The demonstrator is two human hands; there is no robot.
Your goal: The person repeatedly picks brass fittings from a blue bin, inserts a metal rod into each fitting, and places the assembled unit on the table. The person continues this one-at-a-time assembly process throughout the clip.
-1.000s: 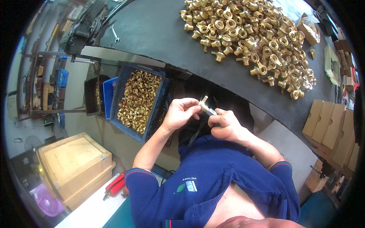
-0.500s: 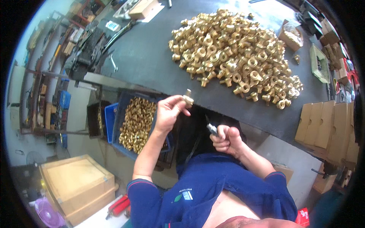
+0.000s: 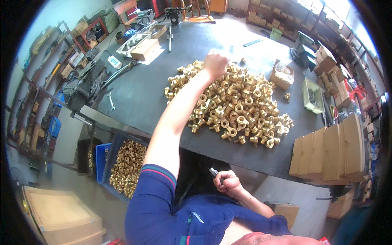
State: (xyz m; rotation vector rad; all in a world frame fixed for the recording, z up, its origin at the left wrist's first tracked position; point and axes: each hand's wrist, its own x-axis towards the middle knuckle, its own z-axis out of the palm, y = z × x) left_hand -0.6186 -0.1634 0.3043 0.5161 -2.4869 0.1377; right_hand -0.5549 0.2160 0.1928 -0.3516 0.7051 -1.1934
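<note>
My left hand (image 3: 216,63) is stretched over the far part of a large heap of brass fittings (image 3: 241,108) on the dark table (image 3: 143,104). Its back faces me and the fingers look curled in; whatever they hold, if anything, is hidden. Low in front of my body, near the table's front edge, my right hand (image 3: 227,181) is wrapped round a grey metal hand tool (image 3: 213,172). Only the tool's short cylindrical end sticks out, pointing up and left. More brass fittings fill a dark blue crate (image 3: 107,173) below the table's left side.
A wrench (image 3: 111,102) and a vise (image 3: 81,92) are at the table's left. An open carton (image 3: 281,75) and a pale green tray (image 3: 312,96) stand right of the heap. Cardboard boxes (image 3: 326,153) line the right edge. A wooden box (image 3: 61,212) sits lower left.
My left hand, which held a brass fitting near the table's front edge, has reached forward over the heap. My right hand keeps its tool low. The view has tilted up, showing more of the room.
</note>
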